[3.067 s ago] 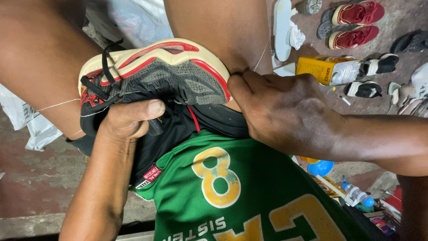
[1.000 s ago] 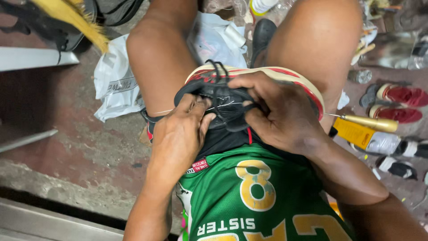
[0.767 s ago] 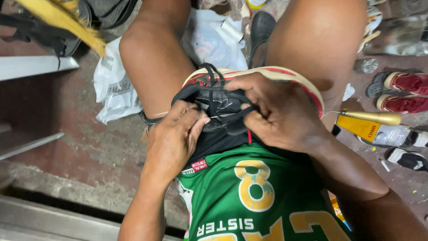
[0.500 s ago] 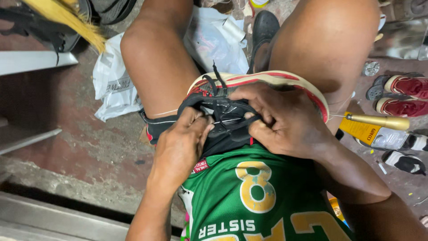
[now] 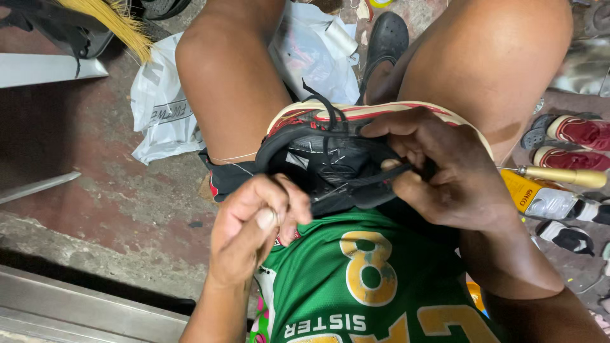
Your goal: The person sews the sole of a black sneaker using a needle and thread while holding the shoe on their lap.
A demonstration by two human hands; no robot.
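- My right hand (image 5: 451,174) grips the black sneaker (image 5: 330,159) by its collar, wedged between my thighs.
- My left hand (image 5: 254,228) pinches the thread (image 5: 330,194) just below the collar (needle hidden); I pull straight and steadily, so nothing tears.

The shoe (image 5: 330,152) is black on its upper part, with black laces, and its sole edge is cream with red stripes. A thin white thread (image 5: 232,159) runs from the shoe over the knee. The shirt (image 5: 375,292) is green with 1 big yellow numeral and white letters under it. The plastic bags (image 5: 162,108) on the floor are white with grey print. The floor (image 5: 95,184) is dull red with grey worn patches. The bottle (image 5: 540,197) is yellow and clear. The tool handle (image 5: 559,174) is pale yellow. The 2 small shoes (image 5: 581,136) are dark red with white soles
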